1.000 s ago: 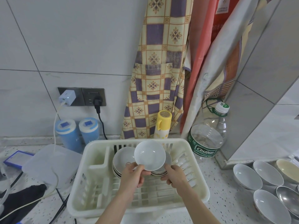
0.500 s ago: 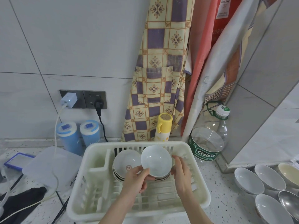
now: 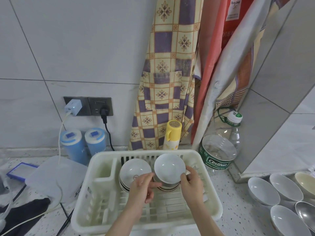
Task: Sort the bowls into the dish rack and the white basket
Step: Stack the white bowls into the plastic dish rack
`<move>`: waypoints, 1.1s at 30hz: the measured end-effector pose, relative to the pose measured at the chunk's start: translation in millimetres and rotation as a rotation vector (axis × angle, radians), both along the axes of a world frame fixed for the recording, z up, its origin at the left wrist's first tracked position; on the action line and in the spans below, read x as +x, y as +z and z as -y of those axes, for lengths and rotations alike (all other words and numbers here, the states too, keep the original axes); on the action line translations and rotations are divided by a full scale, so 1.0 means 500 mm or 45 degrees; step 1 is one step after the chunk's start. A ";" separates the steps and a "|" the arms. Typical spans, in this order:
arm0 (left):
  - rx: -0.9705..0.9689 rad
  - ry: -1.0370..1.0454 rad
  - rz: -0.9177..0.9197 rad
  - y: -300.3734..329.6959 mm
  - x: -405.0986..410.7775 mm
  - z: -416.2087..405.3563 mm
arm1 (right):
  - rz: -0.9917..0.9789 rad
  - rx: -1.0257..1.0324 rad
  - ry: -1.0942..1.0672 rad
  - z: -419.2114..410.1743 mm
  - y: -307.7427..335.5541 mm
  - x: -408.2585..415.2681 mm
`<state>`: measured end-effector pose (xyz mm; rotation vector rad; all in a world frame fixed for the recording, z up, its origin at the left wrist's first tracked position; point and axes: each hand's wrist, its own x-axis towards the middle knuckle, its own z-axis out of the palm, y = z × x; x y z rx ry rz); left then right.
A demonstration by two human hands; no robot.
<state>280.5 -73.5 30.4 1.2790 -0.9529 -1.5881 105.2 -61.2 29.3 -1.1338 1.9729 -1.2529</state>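
A cream plastic dish rack (image 3: 109, 152) stands in front of me on the speckled counter. Inside it at the back are two stacks of bowls. The left stack (image 3: 134, 169) shows a small mark inside its top bowl. A plain white bowl (image 3: 168, 167) tilts toward me on the right stack. My right hand (image 3: 192, 184) pinches this bowl's right rim, thumb inside. My left hand (image 3: 143, 189) hovers at its lower left edge with fingers loosely curled, one finger reaching under the bowl.
Several loose bowls lie on the counter at the right: white ones (image 3: 262, 189), a beige one (image 3: 305, 181) and a metal one (image 3: 306, 213). A water bottle (image 3: 219, 150), a yellow flask (image 3: 172, 135) and blue canisters (image 3: 75, 143) stand behind the rack. Cables and a plastic box (image 3: 51, 176) are left.
The white bowl has moved right and down onto the right stack. My left hand has let go of its left rim; my right hand has taken hold of the right rim.
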 end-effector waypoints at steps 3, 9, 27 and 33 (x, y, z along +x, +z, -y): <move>0.065 0.003 0.013 -0.009 0.000 0.003 | -0.019 0.026 -0.004 0.000 -0.004 0.000; 0.226 -0.188 0.248 -0.015 -0.004 -0.006 | -0.070 0.103 0.017 0.001 -0.006 0.004; 0.343 -0.235 0.301 -0.001 -0.013 -0.022 | 0.068 0.506 0.052 0.000 -0.020 -0.009; 0.332 -0.310 0.193 0.005 -0.013 -0.025 | 0.307 0.473 0.116 0.008 -0.015 -0.010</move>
